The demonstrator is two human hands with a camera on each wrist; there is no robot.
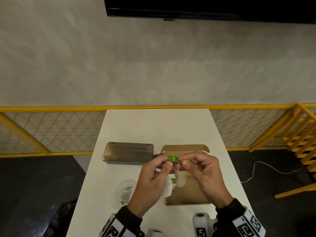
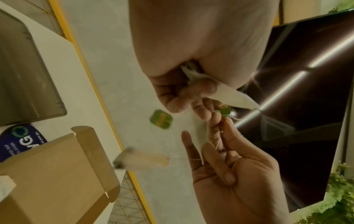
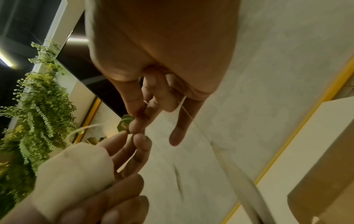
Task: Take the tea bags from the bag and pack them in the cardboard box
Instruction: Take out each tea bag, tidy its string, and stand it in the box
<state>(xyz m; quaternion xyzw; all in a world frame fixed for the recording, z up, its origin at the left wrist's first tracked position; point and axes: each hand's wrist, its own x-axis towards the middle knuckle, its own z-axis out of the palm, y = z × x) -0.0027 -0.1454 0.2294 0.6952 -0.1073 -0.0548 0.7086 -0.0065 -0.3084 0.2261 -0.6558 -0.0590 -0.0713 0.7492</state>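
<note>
Both grips pinch: left hand (image 1: 150, 182) holds tag (image 1: 173, 158) and limp sachet (image 1: 168, 189), right hand (image 1: 203, 173) the thread (image 1: 178, 170); featherlight, tear-prone, so lift by the sachet.

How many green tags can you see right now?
2. One tag pinched between left hand and right hand; one dangling below it. More may be hidden.

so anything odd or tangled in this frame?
Yes. The tea bags' strings look tangled: the left hand pinches a green tag and holds a tea bag, while the right hand picks at the string above the open cardboard box.
</note>
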